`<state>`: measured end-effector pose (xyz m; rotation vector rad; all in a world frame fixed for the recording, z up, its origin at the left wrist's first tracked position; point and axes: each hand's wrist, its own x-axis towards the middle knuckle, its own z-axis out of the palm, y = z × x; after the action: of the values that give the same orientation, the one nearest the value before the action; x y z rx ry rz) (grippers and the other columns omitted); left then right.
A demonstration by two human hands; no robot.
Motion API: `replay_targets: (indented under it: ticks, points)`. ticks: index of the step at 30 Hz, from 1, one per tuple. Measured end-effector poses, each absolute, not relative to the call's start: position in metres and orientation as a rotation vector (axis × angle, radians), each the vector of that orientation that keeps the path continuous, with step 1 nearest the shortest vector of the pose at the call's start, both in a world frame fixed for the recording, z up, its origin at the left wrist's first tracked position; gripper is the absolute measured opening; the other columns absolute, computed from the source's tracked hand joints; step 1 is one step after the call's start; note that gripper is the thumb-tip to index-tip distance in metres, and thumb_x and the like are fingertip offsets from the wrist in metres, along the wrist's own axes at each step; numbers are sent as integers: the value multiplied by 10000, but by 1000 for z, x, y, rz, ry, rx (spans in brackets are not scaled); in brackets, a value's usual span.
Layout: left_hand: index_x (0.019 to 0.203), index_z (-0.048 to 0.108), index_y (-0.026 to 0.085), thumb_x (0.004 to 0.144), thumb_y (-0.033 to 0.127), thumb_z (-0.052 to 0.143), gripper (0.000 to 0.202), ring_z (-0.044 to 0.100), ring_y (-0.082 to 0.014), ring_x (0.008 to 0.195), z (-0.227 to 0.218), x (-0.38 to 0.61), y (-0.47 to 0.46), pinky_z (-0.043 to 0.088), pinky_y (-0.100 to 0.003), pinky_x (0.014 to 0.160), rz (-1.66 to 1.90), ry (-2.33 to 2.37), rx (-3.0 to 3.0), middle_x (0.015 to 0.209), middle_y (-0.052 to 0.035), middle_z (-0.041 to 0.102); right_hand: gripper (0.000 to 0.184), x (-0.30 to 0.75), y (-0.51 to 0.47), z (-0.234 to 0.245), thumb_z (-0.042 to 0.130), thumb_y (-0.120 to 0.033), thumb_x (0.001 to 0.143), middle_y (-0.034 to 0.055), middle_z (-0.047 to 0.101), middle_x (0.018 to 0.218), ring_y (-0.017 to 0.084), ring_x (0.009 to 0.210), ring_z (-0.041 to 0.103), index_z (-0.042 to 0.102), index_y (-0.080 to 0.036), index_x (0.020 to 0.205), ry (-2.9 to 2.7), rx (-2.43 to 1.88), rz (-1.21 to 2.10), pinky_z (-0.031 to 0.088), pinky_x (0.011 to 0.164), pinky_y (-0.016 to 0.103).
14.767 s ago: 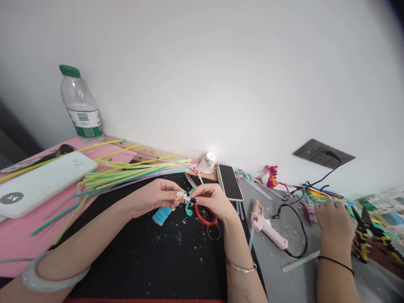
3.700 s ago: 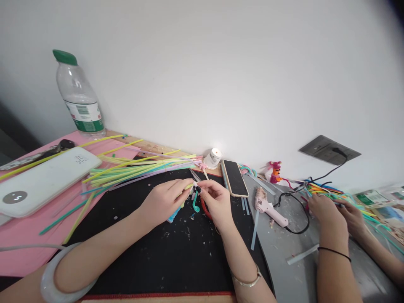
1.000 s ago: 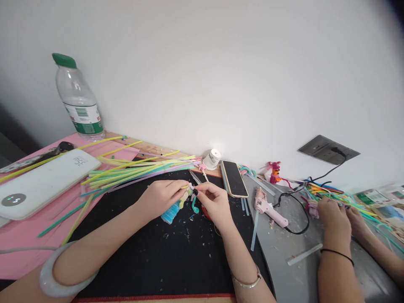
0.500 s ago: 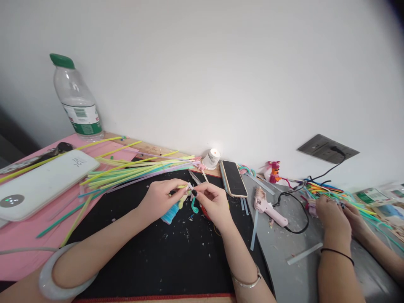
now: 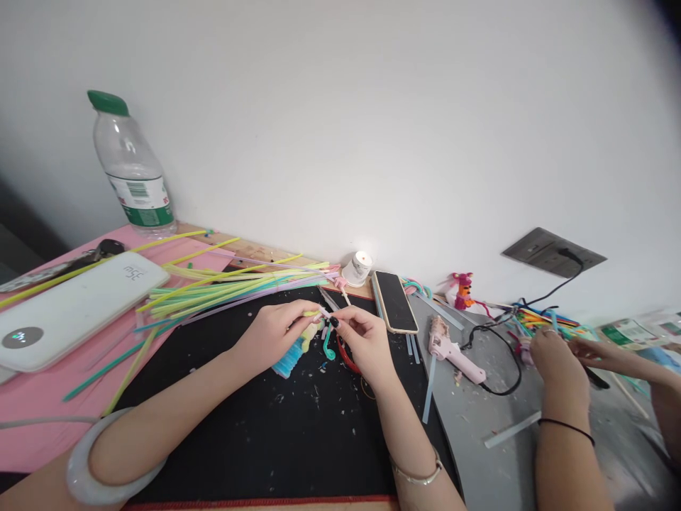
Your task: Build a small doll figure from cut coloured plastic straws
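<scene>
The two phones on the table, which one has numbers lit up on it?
The big white slab on the pink cloth at the left shows glowing digits. The slim gold-edged phone by the wall, near the pink glue gun, has a dark screen.

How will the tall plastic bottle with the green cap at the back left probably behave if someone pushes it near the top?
The bottle looks almost empty, so it is probably light for its size. It stands upright, tall and narrow, on the pink surface, so a push near the green cap would likely tip it instead of sliding it. Once on its round side, it may roll.
</scene>
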<state>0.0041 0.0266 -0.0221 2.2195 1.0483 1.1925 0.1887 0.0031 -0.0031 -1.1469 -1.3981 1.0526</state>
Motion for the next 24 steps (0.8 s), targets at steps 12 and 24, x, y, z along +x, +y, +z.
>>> replay_targets:
  ticks: [12, 24]
  points:
    - [1074, 642, 183, 936, 255, 387, 299, 699, -180, 919, -24, 6, 26, 512, -252, 796, 1095, 1085, 2113, 1018, -44, 743, 97, 188, 2, -5, 630, -231, 774, 12, 602, 697, 121, 611, 506, 710, -178, 790, -1486, -1159, 984, 392, 555, 243]
    - [973, 677, 157, 895, 245, 467, 240, 660, -186, 835, -16, 9, 25, 499, -275, 736, 1140, 1075, 1971, 942, -71, 712, 112, 191, 3, -7, 610, -191, 786, 27, 625, 750, 143, 679, 546, 718, -185, 813, -1546, -1169, 931, 410, 603, 261]
